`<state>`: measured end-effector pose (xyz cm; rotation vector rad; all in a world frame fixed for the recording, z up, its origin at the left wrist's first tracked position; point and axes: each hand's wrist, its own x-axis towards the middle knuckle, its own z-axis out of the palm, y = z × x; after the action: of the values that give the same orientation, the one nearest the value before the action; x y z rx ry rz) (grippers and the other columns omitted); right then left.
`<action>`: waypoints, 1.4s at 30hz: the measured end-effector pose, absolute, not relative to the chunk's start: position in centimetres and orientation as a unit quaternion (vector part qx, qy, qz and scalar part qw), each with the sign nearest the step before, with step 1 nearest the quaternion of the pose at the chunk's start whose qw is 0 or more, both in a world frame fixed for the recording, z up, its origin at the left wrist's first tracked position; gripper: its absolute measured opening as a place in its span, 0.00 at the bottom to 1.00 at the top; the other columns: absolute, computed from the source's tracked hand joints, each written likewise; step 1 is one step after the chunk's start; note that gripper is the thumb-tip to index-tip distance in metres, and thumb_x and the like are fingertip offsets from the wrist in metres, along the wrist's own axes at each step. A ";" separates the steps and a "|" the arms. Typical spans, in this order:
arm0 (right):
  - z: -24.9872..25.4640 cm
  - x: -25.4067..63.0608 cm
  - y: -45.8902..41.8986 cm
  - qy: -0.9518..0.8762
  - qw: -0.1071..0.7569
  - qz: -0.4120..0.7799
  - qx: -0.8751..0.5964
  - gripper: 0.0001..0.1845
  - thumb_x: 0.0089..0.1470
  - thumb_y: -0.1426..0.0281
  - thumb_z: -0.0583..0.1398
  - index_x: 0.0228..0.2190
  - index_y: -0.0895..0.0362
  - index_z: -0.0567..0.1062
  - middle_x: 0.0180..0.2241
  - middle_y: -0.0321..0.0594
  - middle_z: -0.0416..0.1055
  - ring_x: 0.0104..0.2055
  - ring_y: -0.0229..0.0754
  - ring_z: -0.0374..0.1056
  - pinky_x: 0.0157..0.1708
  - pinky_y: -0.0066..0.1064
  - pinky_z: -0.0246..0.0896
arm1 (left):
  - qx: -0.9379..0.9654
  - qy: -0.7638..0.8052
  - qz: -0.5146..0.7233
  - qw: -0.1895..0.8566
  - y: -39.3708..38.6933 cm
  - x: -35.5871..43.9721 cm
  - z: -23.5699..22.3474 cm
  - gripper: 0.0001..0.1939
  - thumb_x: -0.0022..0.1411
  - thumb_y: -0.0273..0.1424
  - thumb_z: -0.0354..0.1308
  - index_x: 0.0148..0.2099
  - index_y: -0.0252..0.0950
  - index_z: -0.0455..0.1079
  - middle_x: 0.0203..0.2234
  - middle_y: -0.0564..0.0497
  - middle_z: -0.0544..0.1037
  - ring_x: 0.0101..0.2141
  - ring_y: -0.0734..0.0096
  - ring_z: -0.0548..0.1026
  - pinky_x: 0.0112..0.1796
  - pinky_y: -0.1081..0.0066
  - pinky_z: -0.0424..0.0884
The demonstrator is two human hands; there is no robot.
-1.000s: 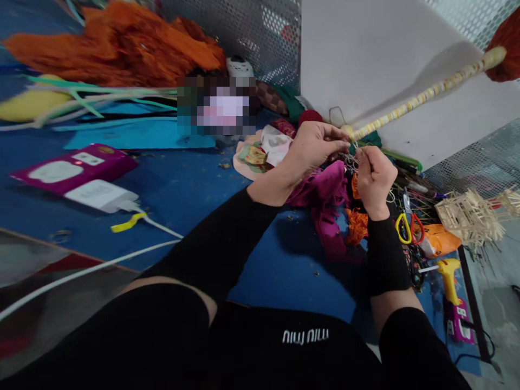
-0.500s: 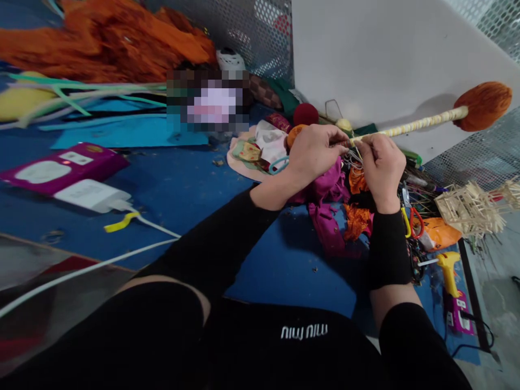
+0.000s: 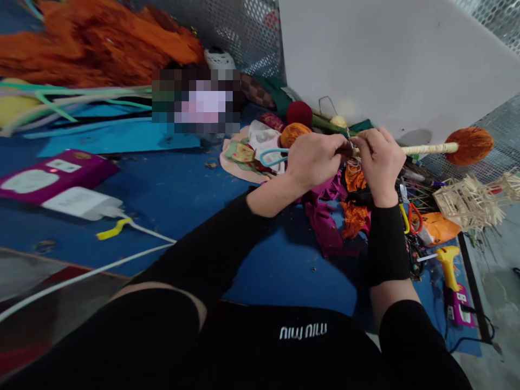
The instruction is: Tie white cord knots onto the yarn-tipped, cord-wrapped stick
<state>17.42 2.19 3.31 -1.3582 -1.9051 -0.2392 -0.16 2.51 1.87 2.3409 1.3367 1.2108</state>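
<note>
A thin stick [image 3: 428, 149] wrapped in a cream-and-yellow strip carries an orange fabric-covered ball [image 3: 469, 146] at its right end. My right hand [image 3: 379, 162] is closed round the stick near its left end. My left hand [image 3: 312, 161] pinches the same end, fingertips almost touching the right ones. A dark brownish bit shows between the left fingers. From behind the left hand juts a light-blue loop [image 3: 273, 157] like a scissor handle; I cannot tell whether that hand holds it. Under the hands lie purple cloth [image 3: 324, 222] and crumpled orange cloth [image 3: 351, 219].
Scissors with red and yellow handles [image 3: 413, 218], a yellow glue gun [image 3: 449, 265] and a bundle of pale sticks [image 3: 471, 206] lie right. Left are a purple power strip [image 3: 81, 172], a white charger [image 3: 83, 203] and its cable. Orange fabric [image 3: 101, 43] is heaped behind; a white board [image 3: 365, 65] stands ahead.
The stick has swung from slanting up to nearly level, its orange ball dropping lower. Both hands keep hold, and the right hand has come over more of the stick. The view has shifted slightly.
</note>
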 end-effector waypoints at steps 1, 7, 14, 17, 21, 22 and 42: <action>3.3 17.5 2.2 -0.745 0.384 -0.096 -0.537 0.16 0.71 0.58 0.57 0.35 0.53 0.76 0.35 0.38 0.72 0.41 0.39 0.71 0.39 0.30 0.62 | 0.794 0.447 0.404 0.080 2.5 -0.2 1.8 0.11 0.66 0.31 0.61 0.45 0.42 0.85 0.36 0.46 0.87 0.37 0.54 0.83 0.37 0.64 0.70; 3.3 18.2 2.2 -0.753 0.360 -0.153 -0.529 0.20 0.70 0.57 0.58 0.28 0.53 0.75 0.29 0.36 0.70 0.31 0.36 0.64 0.31 0.29 0.55 | 0.829 0.408 0.382 0.014 2.7 -0.2 1.2 0.15 0.68 0.32 0.58 0.53 0.41 0.81 0.34 0.46 0.85 0.35 0.56 0.81 0.37 0.65 0.69; 4.1 18.1 1.7 -0.754 0.333 -0.126 -0.552 0.21 0.71 0.58 0.59 0.27 0.55 0.74 0.29 0.34 0.66 0.31 0.35 0.63 0.34 0.30 0.57 | 0.857 0.343 0.386 -0.002 2.7 -0.5 1.3 0.16 0.73 0.31 0.53 0.52 0.44 0.83 0.39 0.46 0.87 0.38 0.57 0.82 0.38 0.64 0.68; 4.1 17.7 1.7 -0.753 0.344 -0.113 -0.549 0.19 0.70 0.57 0.60 0.30 0.54 0.78 0.29 0.34 0.66 0.32 0.35 0.64 0.35 0.29 0.58 | 0.863 0.333 0.379 -0.031 2.7 -0.7 1.3 0.17 0.72 0.29 0.53 0.52 0.43 0.83 0.43 0.47 0.87 0.40 0.57 0.83 0.38 0.63 0.69; 3.9 17.7 1.8 -0.752 0.369 -0.094 -0.539 0.14 0.69 0.57 0.60 0.37 0.52 0.81 0.32 0.35 0.71 0.36 0.37 0.69 0.40 0.29 0.63 | 0.866 0.340 0.363 -0.055 2.7 -1.0 1.6 0.19 0.72 0.29 0.50 0.53 0.41 0.82 0.44 0.44 0.87 0.41 0.54 0.82 0.39 0.60 0.70; 3.9 17.9 1.8 -0.751 0.377 -0.090 -0.535 0.12 0.69 0.58 0.61 0.40 0.51 0.81 0.34 0.36 0.73 0.38 0.38 0.71 0.41 0.29 0.64 | 0.866 0.341 0.361 -0.052 2.7 -1.1 1.7 0.19 0.73 0.29 0.49 0.53 0.41 0.82 0.43 0.44 0.87 0.41 0.53 0.82 0.40 0.60 0.71; 4.9 34.5 1.6 -0.453 0.718 0.009 -0.528 0.11 0.48 0.67 0.66 0.22 0.50 0.69 0.17 0.24 0.55 0.17 0.30 0.46 0.18 0.31 0.40 | 0.791 0.470 0.391 -0.009 6.3 -10.4 4.0 0.17 0.66 0.38 0.59 0.52 0.44 0.85 0.39 0.56 0.88 0.39 0.61 0.79 0.39 0.65 0.68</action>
<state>34.47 1.61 4.87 -1.1685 -1.0019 0.0194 -10.43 6.33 4.03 2.4998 1.4838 1.2361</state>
